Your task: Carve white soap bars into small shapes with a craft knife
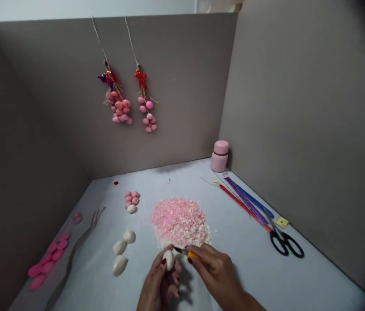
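Note:
My left hand (161, 278) is closed around a small white egg-shaped lump (168, 260), held up between thumb and fingers. Gripped in my right hand (216, 272) is a craft knife (193, 255) with a yellow handle and a dark blade. The blade points left, close to the lump's top; whether it touches cannot be made out. Just beyond both hands lies a heap of pink and white shavings (180, 220). To the left rest three more white lumps (119, 247). Farther back is a cluster of small pink balls (132, 198) with one white piece (131, 209) beside it.
Bright pink oval pieces (47, 264) and a bundle of brown cord (72, 255) lie at left. Scissors (286, 244) and red, purple and blue strips (245, 198) are on the right. A pink jar (219, 156) stands in the back corner. Two strung bunches (146, 108) hang on the grey wall.

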Demonstrator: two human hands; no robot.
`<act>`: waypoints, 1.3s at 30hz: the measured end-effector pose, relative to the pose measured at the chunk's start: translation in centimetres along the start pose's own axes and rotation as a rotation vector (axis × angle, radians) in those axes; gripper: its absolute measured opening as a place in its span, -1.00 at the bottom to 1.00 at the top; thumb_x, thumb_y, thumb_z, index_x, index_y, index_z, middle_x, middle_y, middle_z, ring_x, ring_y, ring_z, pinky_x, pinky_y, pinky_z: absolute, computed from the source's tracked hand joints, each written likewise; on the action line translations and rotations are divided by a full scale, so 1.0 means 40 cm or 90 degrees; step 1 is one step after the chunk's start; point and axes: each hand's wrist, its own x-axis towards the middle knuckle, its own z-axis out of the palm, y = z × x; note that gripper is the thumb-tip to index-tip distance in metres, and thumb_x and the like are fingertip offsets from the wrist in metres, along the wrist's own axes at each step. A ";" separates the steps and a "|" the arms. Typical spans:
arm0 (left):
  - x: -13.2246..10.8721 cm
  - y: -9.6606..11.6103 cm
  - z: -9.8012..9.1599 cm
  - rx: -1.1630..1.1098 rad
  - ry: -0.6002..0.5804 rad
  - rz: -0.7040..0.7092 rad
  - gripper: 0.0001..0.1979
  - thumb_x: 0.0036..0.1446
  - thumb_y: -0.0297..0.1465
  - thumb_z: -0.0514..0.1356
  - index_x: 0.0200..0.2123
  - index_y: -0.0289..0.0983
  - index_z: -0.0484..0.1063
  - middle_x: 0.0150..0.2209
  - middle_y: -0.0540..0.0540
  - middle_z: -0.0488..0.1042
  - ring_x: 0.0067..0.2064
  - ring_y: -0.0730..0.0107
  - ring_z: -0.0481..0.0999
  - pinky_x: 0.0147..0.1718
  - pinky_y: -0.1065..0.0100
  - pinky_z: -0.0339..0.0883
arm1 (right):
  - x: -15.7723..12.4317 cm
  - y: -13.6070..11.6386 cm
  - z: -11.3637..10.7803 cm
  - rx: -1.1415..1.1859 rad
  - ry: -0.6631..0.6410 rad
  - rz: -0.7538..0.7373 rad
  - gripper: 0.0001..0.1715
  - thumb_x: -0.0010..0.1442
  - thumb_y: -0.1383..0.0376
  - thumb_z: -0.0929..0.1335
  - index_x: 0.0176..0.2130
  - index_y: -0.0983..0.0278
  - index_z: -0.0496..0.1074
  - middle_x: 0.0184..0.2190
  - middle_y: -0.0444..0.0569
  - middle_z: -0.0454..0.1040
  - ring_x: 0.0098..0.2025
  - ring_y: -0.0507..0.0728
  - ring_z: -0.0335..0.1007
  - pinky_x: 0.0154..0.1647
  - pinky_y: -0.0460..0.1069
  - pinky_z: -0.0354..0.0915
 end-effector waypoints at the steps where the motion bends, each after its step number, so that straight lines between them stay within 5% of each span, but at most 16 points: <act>1: 0.001 0.000 -0.004 -0.006 -0.001 -0.003 -0.59 -0.05 -0.31 0.41 -0.13 -0.27 0.42 -0.44 -0.05 0.54 -0.52 0.46 0.46 -0.62 0.53 0.29 | -0.002 0.000 0.001 -0.001 -0.004 -0.004 -0.69 0.34 0.20 0.24 -0.09 0.18 0.52 -0.36 -0.04 0.54 -0.34 0.13 0.50 -0.34 -0.04 0.34; 6: 0.008 -0.004 -0.021 -0.021 -0.007 -0.017 -0.70 -0.03 -0.34 0.40 -0.23 -0.28 0.45 -0.44 -0.04 0.53 -0.51 0.48 0.47 -0.56 0.51 0.34 | -0.006 -0.004 -0.003 -0.016 -0.040 0.002 -0.69 0.35 0.17 0.23 -0.12 0.17 0.53 -0.38 -0.05 0.53 -0.36 0.13 0.49 -0.35 -0.05 0.32; 12: 0.021 -0.023 -0.039 -0.036 -0.051 -0.017 -0.52 0.02 -0.31 0.38 0.02 -0.22 0.38 -0.49 -0.03 0.54 -0.55 0.46 0.47 -0.61 0.50 0.32 | -0.001 -0.012 0.000 -0.051 -0.113 0.010 -0.69 0.35 0.18 0.22 -0.12 0.13 0.52 -0.40 -0.06 0.51 -0.36 0.11 0.46 -0.34 -0.07 0.30; 19: 0.014 -0.013 -0.027 -0.006 -0.101 -0.057 -0.66 0.01 -0.32 0.38 -0.15 -0.32 0.46 -0.38 -0.14 0.56 -0.47 0.41 0.51 -0.53 0.46 0.33 | 0.002 -0.004 -0.006 -0.025 -0.097 0.040 -0.71 0.33 0.22 0.24 -0.09 0.09 0.52 -0.34 -0.08 0.53 -0.32 0.10 0.46 -0.28 -0.06 0.30; 29: 0.005 -0.013 -0.012 0.006 -0.019 0.011 -0.60 -0.02 -0.25 0.39 -0.15 -0.26 0.38 -0.60 0.06 0.43 -0.63 0.51 0.35 -0.69 0.53 0.16 | 0.001 -0.009 -0.014 -0.040 -0.120 -0.047 -0.68 0.33 0.19 0.23 -0.10 0.15 0.53 -0.44 -0.05 0.49 -0.41 0.12 0.44 -0.39 -0.03 0.27; 39: 0.001 -0.005 0.003 0.018 0.028 -0.004 -0.45 -0.25 -0.09 0.46 -0.26 -0.27 0.39 -0.60 0.11 0.41 -0.69 0.64 0.22 -0.75 0.60 -0.01 | -0.005 -0.010 -0.011 -0.085 -0.094 -0.056 -0.61 0.38 0.12 0.18 -0.09 0.14 0.53 -0.46 -0.04 0.47 -0.43 0.11 0.42 -0.42 -0.04 0.27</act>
